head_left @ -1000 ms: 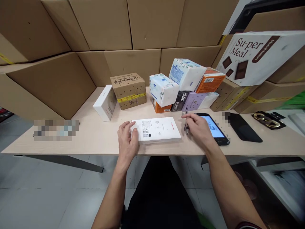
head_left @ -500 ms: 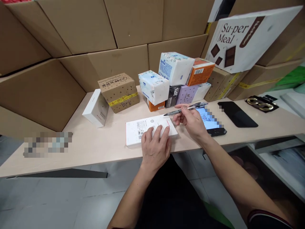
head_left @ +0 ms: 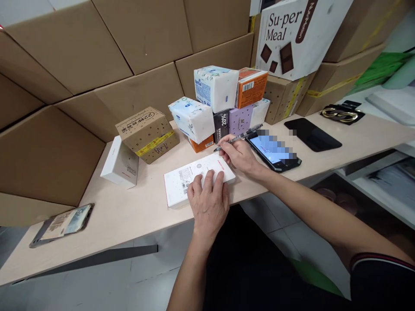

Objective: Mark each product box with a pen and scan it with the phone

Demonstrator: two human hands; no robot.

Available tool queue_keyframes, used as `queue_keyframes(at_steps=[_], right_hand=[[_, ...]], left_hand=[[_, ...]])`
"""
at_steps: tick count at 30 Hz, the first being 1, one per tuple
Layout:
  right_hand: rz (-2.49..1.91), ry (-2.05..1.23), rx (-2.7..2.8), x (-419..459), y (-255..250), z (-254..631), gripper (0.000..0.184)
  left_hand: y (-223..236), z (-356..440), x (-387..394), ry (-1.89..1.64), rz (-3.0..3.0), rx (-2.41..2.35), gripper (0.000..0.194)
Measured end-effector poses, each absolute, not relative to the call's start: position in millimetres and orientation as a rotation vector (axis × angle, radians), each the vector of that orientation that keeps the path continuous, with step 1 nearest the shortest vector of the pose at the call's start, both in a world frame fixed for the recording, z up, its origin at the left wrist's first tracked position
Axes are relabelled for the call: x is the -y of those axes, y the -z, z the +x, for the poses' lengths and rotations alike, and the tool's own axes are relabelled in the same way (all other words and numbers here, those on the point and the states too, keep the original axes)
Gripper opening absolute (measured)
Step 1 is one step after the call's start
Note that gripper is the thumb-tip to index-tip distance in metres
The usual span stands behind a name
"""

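Note:
On the wooden table a flat white box (head_left: 177, 181) with small printing and red lettering lies in front of me. My left hand (head_left: 209, 196) rests on its near right part, fingers spread over the top. In my right hand (head_left: 236, 153) is a grey and black pen (head_left: 244, 134), held in a writing grip. The pen's tip points left, close to the box's far edge; I cannot tell whether it touches. To the right of this hand lies a phone (head_left: 275, 151) with a lit, partly blurred screen.
Soft tissue packs (head_left: 191, 119) and small cartons, one orange (head_left: 253, 88), are stacked behind. A brown carton (head_left: 147, 134) and a white box (head_left: 121, 164) stand left. A black flat pad (head_left: 313, 134) lies right. Banknotes (head_left: 69, 222) lie far left. Large cardboard boxes (head_left: 136, 99) line the back.
The view has turned, so most things sit further left in it. My right hand and pen have shifted away from the phone, uncovering more of it. My left hand stays on the box.

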State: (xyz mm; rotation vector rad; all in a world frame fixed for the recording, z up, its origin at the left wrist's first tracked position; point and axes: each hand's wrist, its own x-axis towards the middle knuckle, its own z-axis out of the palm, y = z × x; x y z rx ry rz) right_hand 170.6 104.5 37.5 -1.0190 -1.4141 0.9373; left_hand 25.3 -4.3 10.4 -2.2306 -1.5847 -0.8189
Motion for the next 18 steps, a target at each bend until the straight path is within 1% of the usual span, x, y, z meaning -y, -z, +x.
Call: queue_keyframes(at_steps=[4, 7, 15, 18], right_hand=[[-1.077, -0.798, 1.543, -98.2, -32.9, 173.1, 0.026], [-1.101, -0.761, 1.594, -95.9, -34.6, 172.6, 0.027], [-1.147, -0.677, 1.688, -96.0, -36.5, 171.3, 0.026], [-1.159, -0.664, 1.718, -96.8, -36.5, 171.2, 0.026]], left_hand=[[-10.0, 25.6, 4.1, 0.862, -2.227, 1.575, 0.036], [-9.9, 25.9, 4.2, 0.894, -2.232, 1.580, 0.037], [-11.0, 25.9, 4.7, 0.806, -2.234, 1.597, 0.037], [-10.9, 25.7, 4.8, 0.829, -2.234, 1.587, 0.037]])
